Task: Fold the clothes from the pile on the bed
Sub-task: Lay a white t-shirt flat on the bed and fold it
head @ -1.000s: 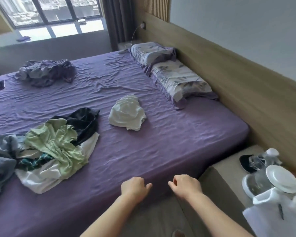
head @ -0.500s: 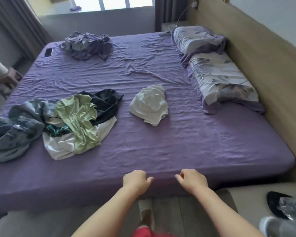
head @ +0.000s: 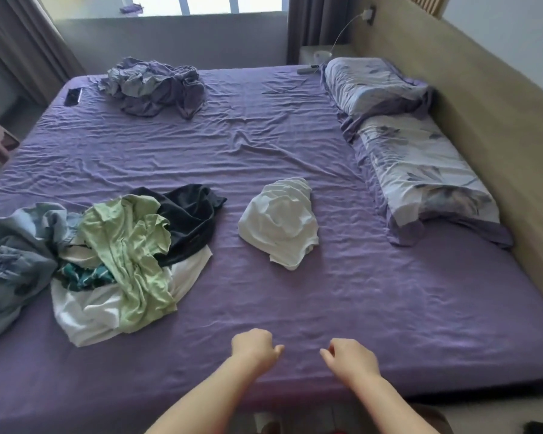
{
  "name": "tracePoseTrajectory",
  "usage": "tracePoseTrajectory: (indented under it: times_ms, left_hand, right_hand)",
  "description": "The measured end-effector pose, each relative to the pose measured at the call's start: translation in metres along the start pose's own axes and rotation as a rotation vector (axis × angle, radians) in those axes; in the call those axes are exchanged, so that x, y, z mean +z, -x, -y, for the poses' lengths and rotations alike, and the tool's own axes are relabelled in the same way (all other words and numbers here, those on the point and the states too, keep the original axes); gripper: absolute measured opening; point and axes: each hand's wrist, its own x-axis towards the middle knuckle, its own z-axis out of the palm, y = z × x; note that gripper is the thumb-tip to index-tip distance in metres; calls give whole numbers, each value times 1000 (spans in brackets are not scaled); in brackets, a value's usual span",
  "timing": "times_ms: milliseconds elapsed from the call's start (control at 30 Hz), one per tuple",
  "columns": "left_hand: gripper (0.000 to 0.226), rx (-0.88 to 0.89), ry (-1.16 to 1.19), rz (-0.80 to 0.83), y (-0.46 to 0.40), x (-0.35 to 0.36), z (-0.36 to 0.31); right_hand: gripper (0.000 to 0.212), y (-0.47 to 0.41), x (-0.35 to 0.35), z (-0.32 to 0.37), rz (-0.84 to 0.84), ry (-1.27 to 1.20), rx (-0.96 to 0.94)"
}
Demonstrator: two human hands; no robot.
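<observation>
Hovering hands: left hand [head: 255, 346] and right hand [head: 351, 357] over the bed [head: 389, 308] near its edge, fingers curled, holding nothing.
Pile [head: 119, 261]: left, unfolded.
White garment [head: 279, 222]: mid-bed, apart from the pile.

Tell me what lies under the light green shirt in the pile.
Under the light green shirt show a white garment, a dark garment and teal patterned cloth. Anything deeper is covered.

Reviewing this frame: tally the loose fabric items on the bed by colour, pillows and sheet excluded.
White: 2, the separate white garment and the white garment under the pile
Light green: 1
Black: 1
Blue-grey: 1
Teal patterned: 1
Purple-grey bundle: 1
Total: 7
</observation>
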Motion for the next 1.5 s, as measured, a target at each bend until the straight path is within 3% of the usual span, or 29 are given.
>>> tracePoseTrajectory:
  times_ms: [333,667,1167,1500]
  left_hand:
    - [46,6,41,7,-58,-36,-14]
    - [40,-139,131,93,-120,-54,-46]
    - [28,-94,350,67,-246,-84,-31]
    - [24,-27,187,3,-304,-49,-18]
  right_hand:
    - [33,-72,-42,13,19,16,-54]
    - [34,-169,-69,-9,157,67,-204]
    - [32,-325,-109,4,125,35,-335]
    - [38,-379,-77,13,-5,101,-324]
